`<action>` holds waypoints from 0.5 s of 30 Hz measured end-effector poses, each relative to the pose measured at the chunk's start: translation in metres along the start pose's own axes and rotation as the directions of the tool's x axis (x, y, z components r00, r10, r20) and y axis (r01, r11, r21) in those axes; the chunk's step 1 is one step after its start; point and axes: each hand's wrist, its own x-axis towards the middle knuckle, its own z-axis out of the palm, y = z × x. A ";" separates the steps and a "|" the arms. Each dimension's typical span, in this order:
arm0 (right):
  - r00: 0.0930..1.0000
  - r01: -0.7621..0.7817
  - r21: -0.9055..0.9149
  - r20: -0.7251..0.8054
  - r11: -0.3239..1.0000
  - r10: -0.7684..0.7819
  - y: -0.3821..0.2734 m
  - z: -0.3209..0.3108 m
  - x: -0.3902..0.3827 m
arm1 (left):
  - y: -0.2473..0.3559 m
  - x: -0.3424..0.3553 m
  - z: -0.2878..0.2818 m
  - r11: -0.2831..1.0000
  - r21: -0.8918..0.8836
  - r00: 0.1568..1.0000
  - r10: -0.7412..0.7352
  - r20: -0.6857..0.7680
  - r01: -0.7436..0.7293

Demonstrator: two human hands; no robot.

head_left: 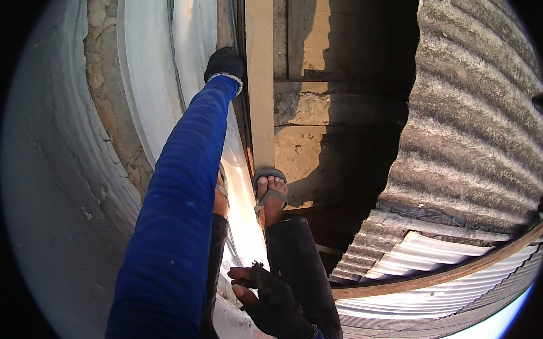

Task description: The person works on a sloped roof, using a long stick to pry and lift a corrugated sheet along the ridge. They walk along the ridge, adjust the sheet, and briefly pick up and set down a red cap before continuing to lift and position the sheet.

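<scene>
My left arm, in a long blue sleeve, reaches forward. My left hand, in a dark glove with a pale cuff, is at the seam between a white metal sheet and a wooden beam. Its fingers are hidden beneath the glove's back, so its grip cannot be made out. Low in the picture, in front of my dark trouser leg, hovers my right hand. Its dark glove leaves the fingertips bare; the fingers are apart and slightly bent. A small ragged dark bit shows at one glove finger's end.
My sandalled foot stands on the beam; the other is partly hidden by my left arm. Right of the beam is a deep shadowed gap with planks. Weathered corrugated roofing lies beyond it. A grey wall curves along the left.
</scene>
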 end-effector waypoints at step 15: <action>0.997 0.068 -0.069 -0.028 0.995 -0.071 0.001 0.009 0.004 | -0.022 0.000 -0.001 0.999 -0.053 1.000 -0.005 0.014 0.006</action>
